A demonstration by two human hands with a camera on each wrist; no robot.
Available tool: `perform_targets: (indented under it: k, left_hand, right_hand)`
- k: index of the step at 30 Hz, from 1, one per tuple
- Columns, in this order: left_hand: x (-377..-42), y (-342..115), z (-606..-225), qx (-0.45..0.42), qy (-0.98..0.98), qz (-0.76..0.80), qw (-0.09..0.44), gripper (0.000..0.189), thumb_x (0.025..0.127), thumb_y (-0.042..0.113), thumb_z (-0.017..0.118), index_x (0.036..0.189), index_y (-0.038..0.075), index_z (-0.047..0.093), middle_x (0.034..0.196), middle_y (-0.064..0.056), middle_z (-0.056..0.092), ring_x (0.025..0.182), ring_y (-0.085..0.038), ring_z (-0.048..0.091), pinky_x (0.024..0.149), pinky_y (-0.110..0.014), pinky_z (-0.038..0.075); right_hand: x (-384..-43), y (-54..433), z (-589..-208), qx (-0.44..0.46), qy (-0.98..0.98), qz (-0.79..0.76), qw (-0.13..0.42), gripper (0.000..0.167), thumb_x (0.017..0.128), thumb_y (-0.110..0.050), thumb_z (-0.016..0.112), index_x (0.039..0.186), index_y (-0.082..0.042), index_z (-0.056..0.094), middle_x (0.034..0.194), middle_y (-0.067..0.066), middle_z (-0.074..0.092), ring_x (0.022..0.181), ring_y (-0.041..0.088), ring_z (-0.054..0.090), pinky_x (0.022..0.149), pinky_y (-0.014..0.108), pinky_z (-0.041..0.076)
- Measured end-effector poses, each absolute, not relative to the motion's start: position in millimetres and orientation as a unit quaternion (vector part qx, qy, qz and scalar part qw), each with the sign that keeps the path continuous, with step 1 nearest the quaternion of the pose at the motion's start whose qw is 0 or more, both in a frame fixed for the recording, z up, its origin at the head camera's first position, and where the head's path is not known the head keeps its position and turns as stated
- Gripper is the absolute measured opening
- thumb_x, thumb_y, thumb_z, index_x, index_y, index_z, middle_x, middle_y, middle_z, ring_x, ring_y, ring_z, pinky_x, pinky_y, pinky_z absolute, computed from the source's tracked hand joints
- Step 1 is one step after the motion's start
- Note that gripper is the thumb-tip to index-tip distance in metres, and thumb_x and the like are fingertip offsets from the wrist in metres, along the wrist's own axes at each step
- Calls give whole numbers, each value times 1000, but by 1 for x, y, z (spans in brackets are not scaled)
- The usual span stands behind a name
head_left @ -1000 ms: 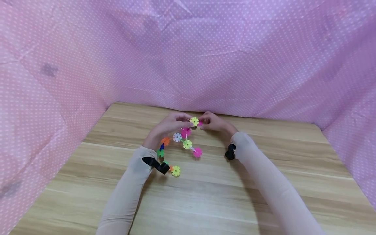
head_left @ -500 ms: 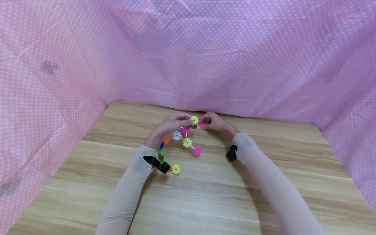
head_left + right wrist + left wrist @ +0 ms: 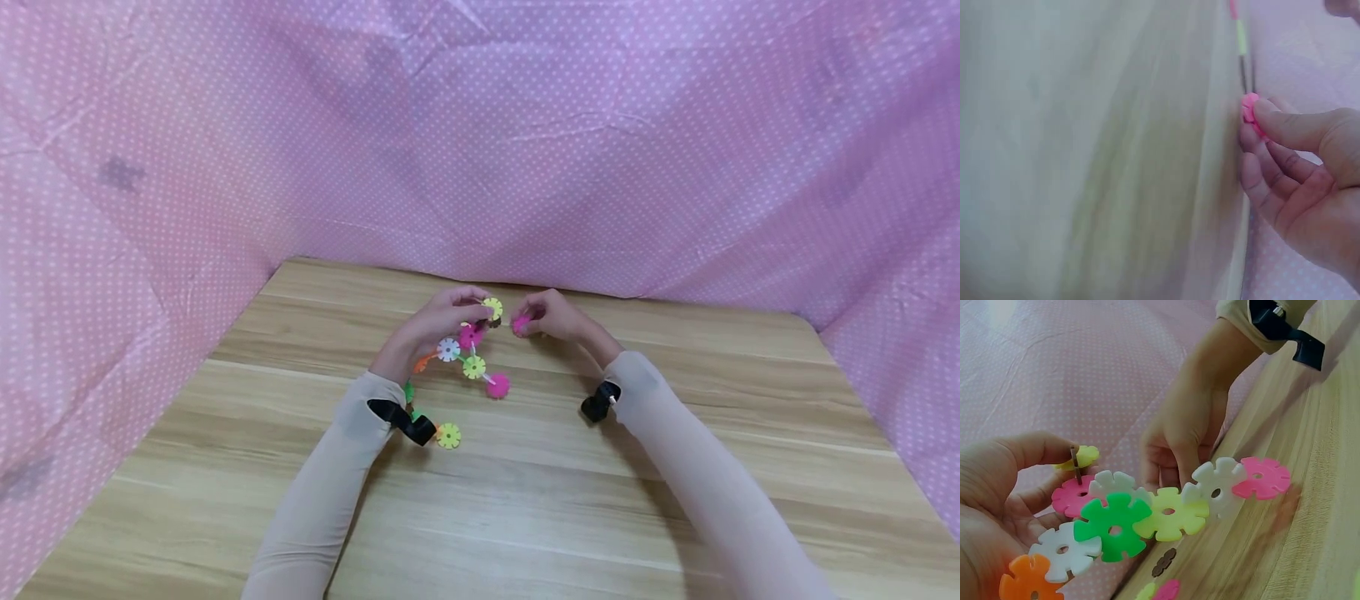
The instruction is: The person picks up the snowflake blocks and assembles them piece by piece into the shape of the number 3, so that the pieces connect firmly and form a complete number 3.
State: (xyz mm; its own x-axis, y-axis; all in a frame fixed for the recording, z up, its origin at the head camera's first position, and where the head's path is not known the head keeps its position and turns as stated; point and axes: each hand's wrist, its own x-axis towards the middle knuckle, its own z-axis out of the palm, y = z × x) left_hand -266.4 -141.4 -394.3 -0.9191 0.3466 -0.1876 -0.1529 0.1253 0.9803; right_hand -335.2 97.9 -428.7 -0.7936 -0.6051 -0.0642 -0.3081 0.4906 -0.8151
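My left hand (image 3: 438,323) pinches the upper end of a chain of notched plastic flower discs (image 3: 1114,530), near a yellow disc (image 3: 492,308) and a brown one. Orange, white, green, yellow and pink discs are linked along it. Part of the chain passes behind my left wrist, ending in a yellow disc (image 3: 448,436). To the right, across a small gap, my right hand (image 3: 557,318) pinches a pink flower disc (image 3: 1250,107) between thumb and fingers. Seen from the left wrist, my right hand's fingertips are hidden behind the chain.
A wood-grain table (image 3: 570,500) lies under both hands. Pink dotted cloth (image 3: 480,167) hangs behind its back edge. Low in the left wrist view are a small brown disc (image 3: 1164,562) and yellow and pink pieces; whether they join the chain, I cannot tell.
My right hand has drawn to the right with the pink disc, opening a gap from the chain's yellow disc. The left hand stays nearly in place; the chain has shifted slightly left.
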Motion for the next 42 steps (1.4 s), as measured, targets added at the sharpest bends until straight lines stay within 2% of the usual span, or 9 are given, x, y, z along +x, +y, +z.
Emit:
perform_targets:
  k: [4, 8, 12, 16, 20, 25, 30, 36, 42]
  left_hand:
    - [-266, -138, -395, 79, 732, 656, 167, 23, 100, 14, 64, 123, 8, 62, 118, -22, 65, 92, -17, 65, 76, -24, 55]
    - [-265, -132, -397, 97, 733, 659, 135, 20, 98, 10, 65, 118, 8, 63, 106, -12, 67, 93, -24, 66, 75, -24, 57]
    - [-264, -127, -397, 101, 727, 668, 121, 18, 97, 4, 64, 115, 4, 62, 99, -7, 64, 89, -27, 66, 69, -22, 57]
    - [-262, -125, -397, 90, 725, 673, 116, 18, 93, -1, 62, 111, 4, 61, 97, -5, 62, 90, -31, 68, 66, -21, 57]
    - [-261, -123, -396, 90, 715, 682, 125, 18, 94, -2, 62, 111, 3, 60, 96, -5, 62, 95, -38, 68, 68, -23, 58]
    - [-260, -123, -395, 94, 699, 693, 152, 18, 96, 1, 60, 114, 1, 59, 99, -6, 63, 104, -42, 69, 78, -26, 61]
    - [-261, -125, -394, 88, 697, 690, 172, 20, 99, 5, 60, 118, 1, 60, 102, -7, 66, 114, -45, 66, 87, -34, 62]
    - [-263, -126, -395, 86, 694, 692, 179, 18, 99, 5, 61, 116, 0, 61, 100, -8, 69, 108, -38, 69, 89, -39, 61]
    - [-263, -126, -396, 91, 693, 692, 178, 18, 97, 2, 64, 115, -1, 63, 93, -6, 72, 97, -34, 71, 77, -30, 62]
  right_hand:
    - [-326, 104, -425, -244, 832, -470, 166, 24, 91, 4, 68, 115, 6, 70, 97, 21, 73, 72, 17, 63, 63, 28, 57]
    - [-312, 106, -415, -196, 811, -532, 144, 28, 92, -4, 72, 119, 4, 70, 99, 14, 75, 81, 20, 72, 76, 41, 63]
    - [-296, 107, -407, -183, 775, -594, 117, 25, 92, -5, 74, 115, 5, 69, 97, 10, 77, 85, 19, 75, 85, 54, 61]
    - [-284, 103, -401, -195, 749, -627, 86, 23, 91, -5, 76, 109, 6, 68, 94, 6, 77, 82, 14, 74, 82, 50, 62]
    - [-276, 97, -398, -203, 730, -650, 57, 22, 89, -3, 77, 105, 8, 68, 92, 5, 78, 80, 15, 75, 77, 43, 64]
    - [-272, 95, -399, -214, 724, -655, 21, 20, 88, -3, 78, 102, 9, 69, 90, 3, 77, 79, 21, 74, 70, 32, 63]
    - [-271, 96, -400, -227, 738, -636, 0, 17, 87, -3, 79, 99, 8, 72, 91, 6, 78, 77, 17, 72, 69, 24, 60]
    - [-272, 97, -399, -264, 749, -607, -24, 11, 86, 0, 79, 95, 5, 75, 95, 21, 76, 80, 9, 73, 72, 24, 62]
    - [-272, 97, -399, -302, 750, -587, -37, 8, 84, 5, 79, 91, 5, 77, 92, 24, 75, 78, 6, 73, 72, 26, 63]
